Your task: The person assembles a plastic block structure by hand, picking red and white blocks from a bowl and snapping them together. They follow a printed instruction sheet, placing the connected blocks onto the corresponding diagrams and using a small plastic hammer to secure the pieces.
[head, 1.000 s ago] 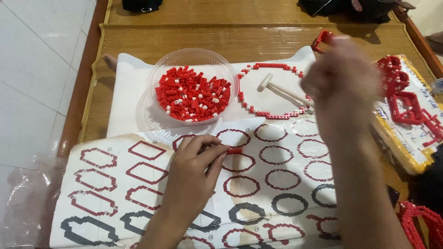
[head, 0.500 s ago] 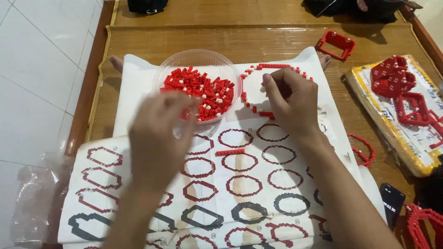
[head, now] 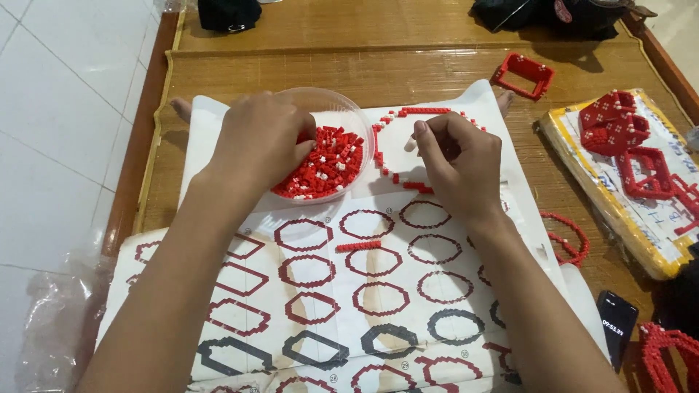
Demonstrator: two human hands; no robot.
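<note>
Left hand (head: 263, 143) dips curled fingers into the clear bowl (head: 348, 109) of red and white bricks (head: 331, 164), its grasp hidden; right hand (head: 455, 161), fingers pinched beside the partly covered red brick ring (head: 397, 116) on the pattern sheet (head: 378, 291), hides whatever it holds.

The left hand (head: 266, 142) dips into the clear round plastic bowl of small red and white bricks (head: 342, 120); just right of the bowl, the right hand (head: 455, 164) rests on a red-brick ring (head: 397, 116).
</note>
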